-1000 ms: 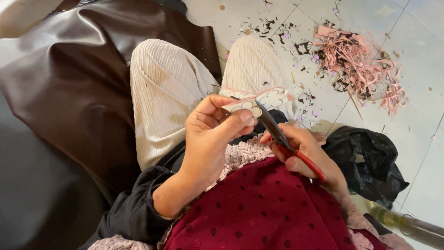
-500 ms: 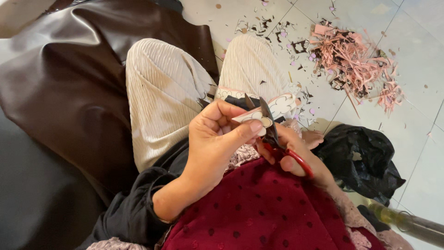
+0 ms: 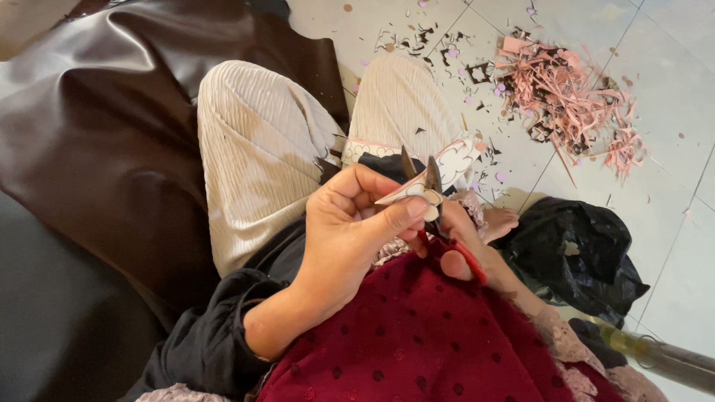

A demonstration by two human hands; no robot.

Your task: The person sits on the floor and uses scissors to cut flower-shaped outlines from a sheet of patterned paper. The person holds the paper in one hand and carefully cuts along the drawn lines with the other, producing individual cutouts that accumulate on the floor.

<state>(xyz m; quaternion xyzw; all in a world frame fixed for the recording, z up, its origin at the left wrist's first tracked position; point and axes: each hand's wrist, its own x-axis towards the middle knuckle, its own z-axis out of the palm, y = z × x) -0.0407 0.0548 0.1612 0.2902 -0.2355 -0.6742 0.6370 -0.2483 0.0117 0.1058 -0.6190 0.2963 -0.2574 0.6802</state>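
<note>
- Left hand (image 3: 350,238): yours, closed in a pinch on a small pale cutout piece (image 3: 408,195), thumb on the near face and fingertips behind it. The piece sits over your lap, near the centre of the view, touching the scissors.
- Right hand (image 3: 465,249): yours, mostly hidden behind the left hand and the piece; fingers wrapped through the red handles, gripping the scissors (image 3: 432,190).
- Change: a second ago the scissors lay slanted across to the right with the blades close together beside the piece. Now they stand nearly upright, dark blades parted in a narrow V, tips pointing to the far side, the piece set between them at the pivot.
- Change: your left hand has turned the piece so a fresh edge faces the blades; it has also lifted slightly nearer the camera.
- Reading: the trimming looks to be mid-cut, the blades reopened for another bite along the outline. Whether the edge is already bitten cannot quite be told; the thumb covers that spot.
- Surroundings: cream ribbed trousers (image 3: 261,156) under the hands; dark brown leather sheet (image 3: 97,126) at left; pink offcut heap (image 3: 566,97) on the tiled floor (image 3: 670,45), far right; black plastic bag (image 3: 573,253) at right, near your foot.
</note>
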